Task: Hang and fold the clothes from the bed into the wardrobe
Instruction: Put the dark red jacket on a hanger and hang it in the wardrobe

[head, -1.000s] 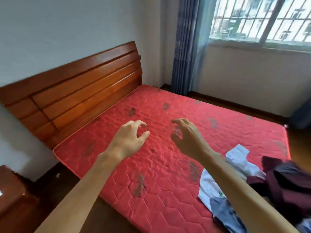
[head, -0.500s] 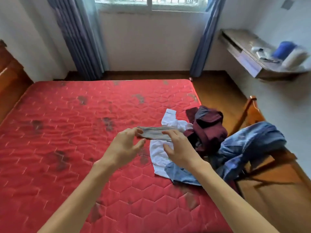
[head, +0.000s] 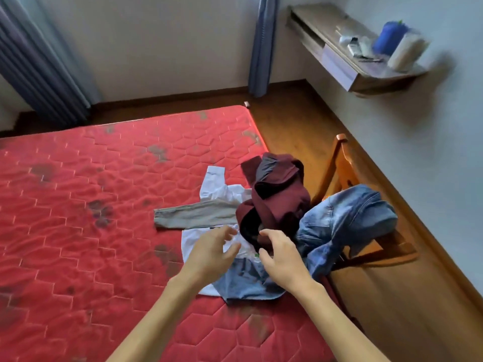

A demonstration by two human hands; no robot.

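— Several garments lie heaped at our fingertips: a white shirt (head: pixel 218 189) beneath them, a maroon top (head: pixel 279 202) just beyond, and a grey sleeve (head: pixel 193 216) stretching off to the left.
— And our hands?
— Our left hand (head: pixel 211 254) and right hand (head: pixel 282 259) hover side by side, fingers loosely spread, gripping nothing.
— Further out?
— Blue jeans (head: pixel 347 215) trail right of our fingers onto a wooden chair (head: pixel 337 163); the rest lies on the red mattress (head: pixel 91 231).

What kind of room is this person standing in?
Most likely a bedroom in a home: a large red mattress fills the floor, a pile of clothes lies on its corner, and long curtains hang by the wall. A shelf holds small household items.
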